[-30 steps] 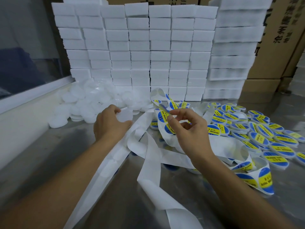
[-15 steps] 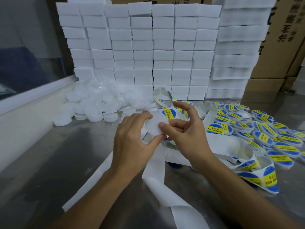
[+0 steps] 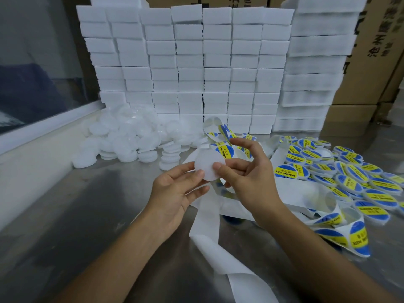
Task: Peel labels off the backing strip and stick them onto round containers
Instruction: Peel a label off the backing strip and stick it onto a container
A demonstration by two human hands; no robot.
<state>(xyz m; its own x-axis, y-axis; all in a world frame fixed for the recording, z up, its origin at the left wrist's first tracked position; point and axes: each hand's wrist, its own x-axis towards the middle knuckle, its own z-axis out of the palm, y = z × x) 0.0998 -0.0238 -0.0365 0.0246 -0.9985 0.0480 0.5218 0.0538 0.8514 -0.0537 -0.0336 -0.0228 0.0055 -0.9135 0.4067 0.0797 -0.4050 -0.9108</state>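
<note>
My left hand [image 3: 177, 193] holds a plain white round container [image 3: 207, 166] by its edge, between thumb and fingers, over the middle of the table. My right hand [image 3: 247, 178] rests its thumb on the container's face and holds a blue and yellow label [image 3: 225, 150] just behind the container's upper right edge. The white backing strip [image 3: 207, 217] trails from under my hands toward me, and its far part [image 3: 218, 132] still carries labels.
A heap of unlabelled white containers [image 3: 131, 138] lies at the back left. Several labelled containers [image 3: 349, 178] cover the right side. White foam blocks [image 3: 196, 73] are stacked along the back, with cardboard boxes [image 3: 371, 62] to their right. The steel table [image 3: 87, 215] meets a window ledge [image 3: 43, 127].
My left hand picked a container from the heap and brought it to the middle. My right hand peeled a label off the strip and brought it against the container.
</note>
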